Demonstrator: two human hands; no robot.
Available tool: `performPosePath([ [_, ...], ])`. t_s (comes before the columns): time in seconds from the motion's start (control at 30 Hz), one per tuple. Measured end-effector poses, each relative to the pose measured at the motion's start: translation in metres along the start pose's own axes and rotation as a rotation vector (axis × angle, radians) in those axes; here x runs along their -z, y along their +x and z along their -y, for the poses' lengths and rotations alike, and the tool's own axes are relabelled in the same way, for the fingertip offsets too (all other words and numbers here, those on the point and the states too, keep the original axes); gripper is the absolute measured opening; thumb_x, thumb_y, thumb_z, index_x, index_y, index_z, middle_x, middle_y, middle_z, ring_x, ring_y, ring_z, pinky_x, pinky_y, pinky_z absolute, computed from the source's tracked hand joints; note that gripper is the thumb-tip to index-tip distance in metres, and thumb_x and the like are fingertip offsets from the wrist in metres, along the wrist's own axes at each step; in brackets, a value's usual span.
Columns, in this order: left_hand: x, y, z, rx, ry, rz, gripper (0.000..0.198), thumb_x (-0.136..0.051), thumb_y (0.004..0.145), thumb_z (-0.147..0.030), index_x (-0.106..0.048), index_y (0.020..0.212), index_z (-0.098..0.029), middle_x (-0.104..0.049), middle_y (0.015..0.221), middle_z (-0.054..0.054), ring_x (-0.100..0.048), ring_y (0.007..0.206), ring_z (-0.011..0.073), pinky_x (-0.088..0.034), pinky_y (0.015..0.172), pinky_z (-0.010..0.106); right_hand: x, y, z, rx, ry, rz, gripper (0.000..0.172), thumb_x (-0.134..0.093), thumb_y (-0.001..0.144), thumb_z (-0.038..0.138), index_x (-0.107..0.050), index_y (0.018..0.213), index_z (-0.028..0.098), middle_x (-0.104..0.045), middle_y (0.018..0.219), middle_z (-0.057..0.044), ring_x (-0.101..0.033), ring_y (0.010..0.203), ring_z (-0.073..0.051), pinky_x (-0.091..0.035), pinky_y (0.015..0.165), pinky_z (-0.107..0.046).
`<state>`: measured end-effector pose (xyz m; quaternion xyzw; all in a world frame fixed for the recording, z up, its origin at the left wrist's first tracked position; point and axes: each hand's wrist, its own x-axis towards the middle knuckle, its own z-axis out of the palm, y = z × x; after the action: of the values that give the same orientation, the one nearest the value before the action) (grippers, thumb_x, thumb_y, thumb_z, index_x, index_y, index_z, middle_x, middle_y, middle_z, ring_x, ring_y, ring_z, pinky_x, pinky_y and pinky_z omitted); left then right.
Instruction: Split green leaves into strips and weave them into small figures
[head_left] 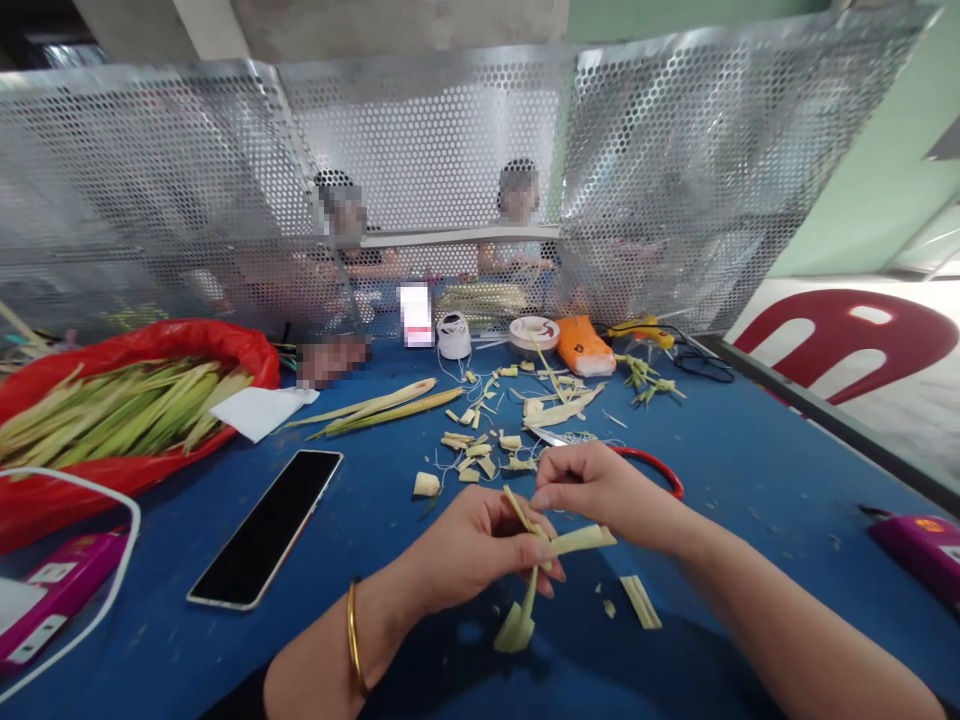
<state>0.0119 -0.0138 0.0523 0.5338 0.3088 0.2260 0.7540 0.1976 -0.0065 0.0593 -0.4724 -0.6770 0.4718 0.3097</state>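
Note:
In my left hand [517,540], thumb and fingers are closed on a bundle of folded pale-green leaf strips [581,540]. One strip points right, one hangs down with a wide end, and a thin one sticks up. My right hand [589,485] is just above and to the right, its fingers pinched together; whatever lies in the pinch is too small to make out. Behind it are scissors with a red handle [656,465], partly hidden by this hand. A short leaf piece [641,602] lies on the blue table [390,620] below my right forearm.
Leaf scraps [480,450] and white threads litter the middle. A black-screened phone [266,530] and a red bag [255,345] of long leaves are left. Behind stand a thread spool [454,337], a bowl [534,333], an orange tissue pack [585,347] and a perforated metal screen [435,120].

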Motion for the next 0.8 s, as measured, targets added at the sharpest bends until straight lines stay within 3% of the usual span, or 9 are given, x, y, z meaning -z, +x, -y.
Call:
performPosePath([
  [0.1, 0.000, 0.002, -0.002, -0.098, -0.037, -0.102, 0.022, -0.075, 0.070, -0.034, -0.065, 0.076, -0.015, -0.071, 0.070, 0.005, -0.066, 0.060, 0.0158, -0.054, 0.067, 0.030, -0.008, 0.004, -0.003, -0.040, 0.189, -0.088, 0.023, -0.064, 0.074, 0.034, -0.054, 0.061, 0.018, -0.050, 0.056, 0.005, -0.043, 0.053, -0.010, -0.035, 0.052, -0.023],
  [0.17, 0.000, 0.004, -0.002, -0.155, -0.030, -0.218, 0.024, -0.074, 0.072, -0.036, -0.064, 0.079, -0.015, -0.070, 0.071, 0.004, -0.067, 0.062, 0.0159, -0.054, 0.068, 0.029, -0.017, 0.006, -0.007, -0.009, 0.176, -0.206, 0.021, -0.060, 0.077, 0.033, -0.053, 0.063, 0.019, -0.051, 0.056, 0.004, -0.045, 0.053, -0.011, -0.037, 0.053, -0.023],
  [0.27, 0.002, 0.007, -0.003, -0.193, -0.049, -0.396, 0.027, -0.072, 0.073, -0.038, -0.062, 0.083, -0.015, -0.069, 0.071, 0.003, -0.066, 0.063, 0.0152, -0.054, 0.069, 0.029, -0.028, 0.003, -0.013, 0.134, -0.104, -0.361, 0.020, -0.052, 0.086, 0.029, -0.054, 0.068, 0.020, -0.053, 0.060, 0.002, -0.047, 0.056, -0.013, -0.037, 0.054, -0.024],
  [0.37, 0.004, 0.009, -0.004, -0.212, -0.078, -0.489, 0.027, -0.072, 0.073, -0.037, -0.061, 0.083, -0.015, -0.067, 0.072, 0.001, -0.064, 0.066, 0.0140, -0.054, 0.073, 0.029, -0.033, -0.003, -0.014, 0.327, -0.491, -0.398, 0.021, -0.043, 0.093, 0.025, -0.057, 0.079, 0.020, -0.060, 0.071, -0.002, -0.053, 0.061, -0.014, -0.037, 0.056, -0.024],
  [0.5, 0.004, 0.010, -0.004, -0.207, -0.091, -0.496, 0.028, -0.073, 0.071, -0.037, -0.062, 0.083, -0.014, -0.066, 0.074, 0.001, -0.063, 0.067, 0.0137, -0.054, 0.072, 0.029, -0.031, -0.009, -0.011, 0.492, -0.860, -0.425, 0.024, -0.038, 0.096, 0.020, -0.060, 0.089, 0.020, -0.063, 0.081, -0.006, -0.058, 0.059, -0.014, -0.034, 0.049, -0.024],
  [0.67, 0.004, 0.009, -0.003, -0.145, -0.106, -0.393, 0.031, -0.075, 0.070, -0.039, -0.063, 0.084, -0.014, -0.067, 0.072, 0.002, -0.064, 0.065, 0.0147, -0.053, 0.067, 0.028, -0.024, -0.006, -0.015, 0.647, -0.973, -0.422, 0.020, -0.038, 0.094, 0.013, -0.057, 0.091, 0.020, -0.061, 0.122, -0.012, -0.065, 0.077, -0.015, -0.041, 0.055, -0.023],
  [0.8, 0.008, 0.008, -0.001, -0.097, -0.133, -0.296, 0.029, -0.072, 0.074, -0.038, -0.063, 0.085, -0.013, -0.067, 0.071, 0.002, -0.063, 0.060, 0.0129, -0.051, 0.065, 0.026, -0.023, -0.002, -0.018, 0.678, -0.950, -0.343, 0.017, -0.037, 0.095, 0.013, -0.053, 0.092, 0.019, -0.066, 0.095, -0.007, -0.060, 0.062, -0.013, -0.039, 0.051, -0.023],
])
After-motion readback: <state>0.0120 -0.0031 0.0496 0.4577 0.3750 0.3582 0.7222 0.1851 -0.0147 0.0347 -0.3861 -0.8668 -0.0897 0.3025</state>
